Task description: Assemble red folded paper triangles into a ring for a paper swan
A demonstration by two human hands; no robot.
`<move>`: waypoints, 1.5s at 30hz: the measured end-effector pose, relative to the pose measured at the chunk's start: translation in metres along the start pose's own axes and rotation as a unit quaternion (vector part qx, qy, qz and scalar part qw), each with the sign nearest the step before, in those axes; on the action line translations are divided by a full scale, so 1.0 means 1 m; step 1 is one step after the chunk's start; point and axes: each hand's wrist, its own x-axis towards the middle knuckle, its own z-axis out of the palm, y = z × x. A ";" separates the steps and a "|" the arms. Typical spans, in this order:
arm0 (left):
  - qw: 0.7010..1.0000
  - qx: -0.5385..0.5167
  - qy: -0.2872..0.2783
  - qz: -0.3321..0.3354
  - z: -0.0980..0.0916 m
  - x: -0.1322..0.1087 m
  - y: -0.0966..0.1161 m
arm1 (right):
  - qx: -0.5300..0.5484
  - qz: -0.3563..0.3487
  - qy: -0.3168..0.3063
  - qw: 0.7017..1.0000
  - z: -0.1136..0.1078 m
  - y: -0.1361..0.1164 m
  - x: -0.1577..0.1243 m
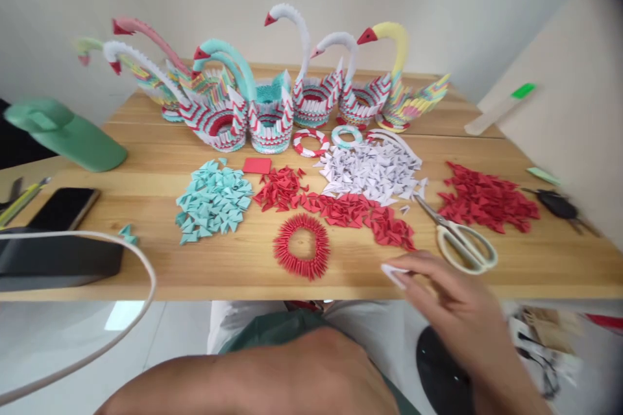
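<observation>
My right hand (448,305) pinches a small white folded paper triangle (394,274) between thumb and fingertips, just over the table's front edge. My left hand (335,363) is low in front of my body; its fingers are hidden. A spiky ring of red folded paper pieces (281,243) lies flat near the front of the table. Behind it are piles of folded triangles: turquoise (214,201) on the left, red (345,209) in the middle, white (374,172) further back. Another red pile (487,198) lies to the right.
Several paper swans (272,117) stand along the back. Scissors (460,240) lie right of the red pieces. At the left are a green bottle (73,136), a phone (63,207) and a white cable (150,272). Keys (557,203) lie at the far right of the wooden table (233,272).
</observation>
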 end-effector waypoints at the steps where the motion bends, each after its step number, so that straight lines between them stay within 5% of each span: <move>1: 0.998 -0.035 -0.032 0.038 -0.006 0.008 -0.007 | 0.017 0.023 -0.020 0.999 0.006 -0.004 -0.004; 5: 0.984 0.047 0.169 -0.028 -0.018 0.025 -0.029 | 0.054 0.076 -0.043 0.995 0.019 -0.009 -0.009; 8: 0.962 0.135 0.235 -0.032 -0.018 0.029 -0.036 | 0.056 0.056 -0.043 0.996 0.017 -0.013 -0.009; 15: 0.968 0.118 0.220 0.020 -0.016 0.037 -0.040 | 0.054 0.012 -0.065 0.996 0.015 -0.020 -0.012; 21: 0.965 -0.030 0.239 -0.099 -0.014 0.039 -0.042 | 0.164 0.097 -0.081 0.978 0.023 -0.014 -0.016; 27: 0.946 -0.198 0.194 -0.168 -0.001 0.037 -0.039 | 0.264 0.128 -0.056 0.954 0.041 -0.010 -0.019; 32: 0.952 -0.183 0.144 -0.198 0.009 0.029 -0.041 | 0.222 0.096 -0.094 0.966 0.042 -0.015 -0.022; 40: 0.959 -0.171 0.145 -0.176 0.008 0.014 -0.049 | 0.180 0.074 -0.147 0.970 0.045 -0.024 -0.025; 45: 0.973 -0.101 0.157 -0.136 0.000 0.003 -0.049 | 0.152 0.014 -0.094 0.984 0.050 -0.028 -0.026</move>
